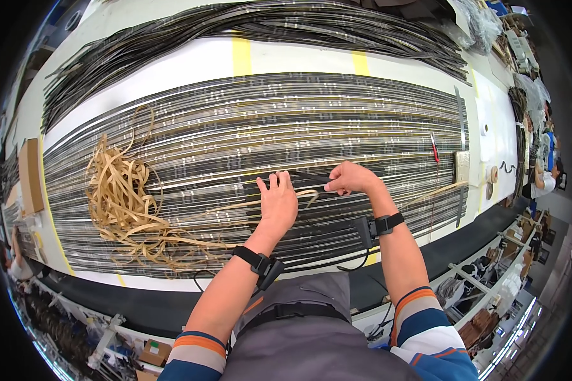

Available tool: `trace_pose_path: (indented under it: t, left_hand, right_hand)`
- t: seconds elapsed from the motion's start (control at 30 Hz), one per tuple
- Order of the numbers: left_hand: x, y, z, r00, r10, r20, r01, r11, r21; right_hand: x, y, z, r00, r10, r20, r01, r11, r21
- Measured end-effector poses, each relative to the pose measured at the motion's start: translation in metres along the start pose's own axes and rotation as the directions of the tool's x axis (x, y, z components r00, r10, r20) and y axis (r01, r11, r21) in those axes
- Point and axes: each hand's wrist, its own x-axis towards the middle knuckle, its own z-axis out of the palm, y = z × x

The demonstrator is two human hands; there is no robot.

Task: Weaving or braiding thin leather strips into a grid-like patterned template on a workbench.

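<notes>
Long black strips (267, 136) lie side by side across the white table, with small pale marks along them. My left hand (278, 203) rests on the strips in front of me, its fingers apart and pressing down. Just to its right, my right hand (353, 179) has thumb and fingers pinched together on a dark strip (313, 180) that runs toward my left fingertips. A loose tan strip (306, 193) curls between the two hands. Left of my left hand, a tangled heap of tan strips (122, 184) lies on the black ones.
A red-handled tool (435, 147) lies on the strips at the right, near a metal block (462, 166) and tape rolls (493, 174). Along the far side runs a bundle of black strips (248, 22). A cardboard piece (30, 176) stands at the left edge. Another person (546, 179) is at the far right.
</notes>
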Motion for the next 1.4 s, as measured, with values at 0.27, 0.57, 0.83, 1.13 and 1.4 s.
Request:
trace_pose_path:
  t: [0.27, 0.57, 0.83, 1.13, 1.4]
  left_hand:
    - [0.002, 0.001, -0.004, 0.999, -0.002, 0.053, 0.002, 1.000, -0.011]
    - [0.001, -0.001, 0.000, 0.999, 0.002, 0.047, -0.002, 1.000, 0.002]
    - [0.001, -0.002, -0.002, 0.998, 0.008, 0.066, -0.007, 1.000, -0.003]
    - [0.001, -0.002, 0.000, 0.998, -0.001, 0.065, 0.002, 1.000, -0.018]
    - [0.000, -0.003, -0.001, 0.996, 0.000, 0.086, 0.001, 1.000, -0.018]
  right_hand:
    - [-0.003, 0.023, -0.003, 0.982, -0.092, -0.167, 0.086, 0.995, -0.044]
    - [-0.028, 0.027, 0.004, 0.982, -0.187, 0.026, 0.170, 0.938, 0.302]
    - [-0.035, 0.035, 0.003, 0.965, -0.187, -0.185, 0.191, 0.982, 0.006]
    - [-0.063, 0.049, 0.003, 0.983, -0.183, -0.029, 0.185, 0.959, 0.215]
    - [-0.043, 0.068, -0.005, 0.853, 0.045, -0.521, 0.114, 0.956, 0.270]
